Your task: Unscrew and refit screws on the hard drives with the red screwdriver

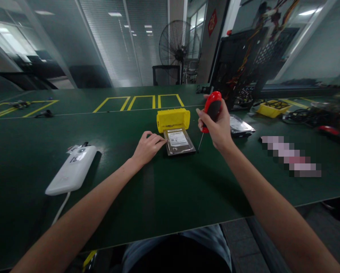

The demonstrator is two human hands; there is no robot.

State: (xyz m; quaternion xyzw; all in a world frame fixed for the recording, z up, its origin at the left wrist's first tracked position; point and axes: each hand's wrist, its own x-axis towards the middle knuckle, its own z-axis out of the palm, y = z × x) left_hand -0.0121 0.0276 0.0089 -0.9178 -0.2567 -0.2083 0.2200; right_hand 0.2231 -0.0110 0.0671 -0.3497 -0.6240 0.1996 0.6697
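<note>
A hard drive [179, 141] with a white label lies on the green table, its far end against a yellow plastic bin [173, 120]. My left hand [149, 147] is at the drive's left edge with its fingers pinched together; whatever is between the fingertips is too small to make out. In my right hand [217, 123] is a red and black screwdriver [213, 108], held upright just right of the drive. Its shaft points down, with the tip near the drive's right corner.
A second hard drive [240, 126] lies to the right, beside an open computer case [238, 68]. Another yellow bin [273, 109], cables and a red-handled tool [334, 134] are farther right. On the left is a white device [72, 170] with a cable.
</note>
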